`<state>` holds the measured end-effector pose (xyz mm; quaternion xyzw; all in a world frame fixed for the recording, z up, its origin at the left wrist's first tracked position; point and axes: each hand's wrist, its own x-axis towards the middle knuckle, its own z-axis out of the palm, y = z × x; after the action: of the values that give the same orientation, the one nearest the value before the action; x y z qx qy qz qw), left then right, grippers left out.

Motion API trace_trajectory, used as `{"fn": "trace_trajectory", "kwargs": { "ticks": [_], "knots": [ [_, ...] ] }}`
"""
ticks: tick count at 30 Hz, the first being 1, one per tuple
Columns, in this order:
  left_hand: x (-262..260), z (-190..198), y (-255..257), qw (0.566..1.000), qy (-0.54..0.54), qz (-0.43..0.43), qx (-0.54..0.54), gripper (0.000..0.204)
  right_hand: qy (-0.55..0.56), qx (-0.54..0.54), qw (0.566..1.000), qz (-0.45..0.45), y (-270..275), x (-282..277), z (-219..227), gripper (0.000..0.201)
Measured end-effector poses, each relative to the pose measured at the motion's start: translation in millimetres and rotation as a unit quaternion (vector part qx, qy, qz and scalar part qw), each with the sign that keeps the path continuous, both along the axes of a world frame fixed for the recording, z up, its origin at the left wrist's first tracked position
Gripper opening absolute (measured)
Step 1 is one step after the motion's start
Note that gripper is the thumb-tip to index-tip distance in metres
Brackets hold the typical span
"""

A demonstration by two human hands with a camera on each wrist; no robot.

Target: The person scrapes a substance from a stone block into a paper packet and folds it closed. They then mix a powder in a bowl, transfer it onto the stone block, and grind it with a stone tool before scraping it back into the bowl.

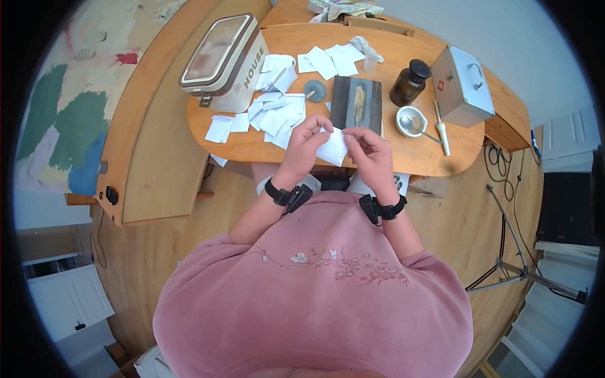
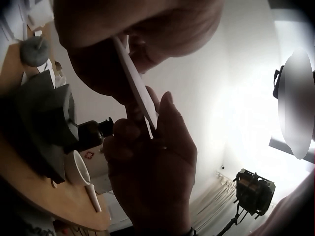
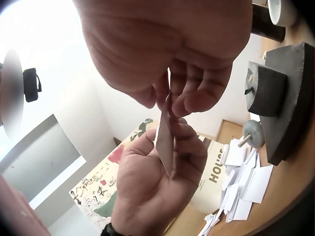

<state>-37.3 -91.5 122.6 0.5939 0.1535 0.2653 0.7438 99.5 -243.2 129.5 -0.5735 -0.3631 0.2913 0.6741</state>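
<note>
Between both hands, over the table's near edge, is a folded white paper packet [image 1: 333,148]. My left hand [image 1: 307,143] pinches its left upper edge with thumb and fingers. At the opposite upper corner, the right hand [image 1: 372,151] pinches it the same way. The paper [image 2: 138,83] is seen edge-on in the left wrist view, thin and layered. Likewise in the right wrist view the packet [image 3: 166,142] stands on edge between the two sets of fingers. Just beyond the hands lies a dark board with a grey trough [image 1: 360,104] holding something brownish.
Left on the table [image 1: 403,160] are many white papers [image 1: 277,113], a grey disc [image 1: 315,91] with a wooden handle and a lidded HOUSE box [image 1: 230,69]. Rightward stand a brown jar [image 1: 409,85], a white bowl [image 1: 403,126] with a spoon, a white stick [image 1: 442,135] and a silver case [image 1: 463,85].
</note>
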Motion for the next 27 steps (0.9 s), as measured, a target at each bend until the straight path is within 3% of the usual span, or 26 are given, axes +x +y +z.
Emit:
{"fn": "trace_trajectory", "kwargs": {
  "ticks": [3, 8, 10, 17, 20, 23, 25, 27],
  "knots": [
    [-1, 0, -4, 1.000, -0.004, 0.001, 0.001, 0.009, 0.007, 0.018, 0.999, -0.042, 5, -5, 1, 0.010],
    [-7, -1, -2, 1.000, -0.010, 0.007, -0.006, 0.012, -0.162, -0.027, 0.986, -0.032, 5, -2, 1, 0.006],
    [-11, -12, 5, 0.999, 0.007, 0.008, 0.050, 0.012, -0.161, -0.018, 0.987, -0.019, 6, -5, 3, 0.007],
    [-25, -7, 9, 0.999, 0.002, -0.022, 0.047, 0.009, -0.165, 0.002, 0.986, -0.022, 9, -14, -2, 0.008],
    [-24, -8, 7, 0.998, 0.058, -0.023, 0.021, 0.013, -0.173, -0.014, 0.984, -0.032, 9, -15, -1, 0.009],
    [-26, -11, 9, 0.995, 0.086, -0.015, 0.055, 0.013, -0.194, -0.059, 0.979, -0.027, 7, -14, 3, 0.009],
    [-30, -9, 13, 0.974, 0.145, -0.046, 0.167, 0.012, -0.215, -0.050, 0.975, -0.021, 8, -16, 3, 0.009],
    [-34, -9, 15, 0.969, 0.172, -0.046, 0.172, 0.010, -0.237, -0.040, 0.971, -0.016, 9, -18, 0, 0.010]
  ]
}}
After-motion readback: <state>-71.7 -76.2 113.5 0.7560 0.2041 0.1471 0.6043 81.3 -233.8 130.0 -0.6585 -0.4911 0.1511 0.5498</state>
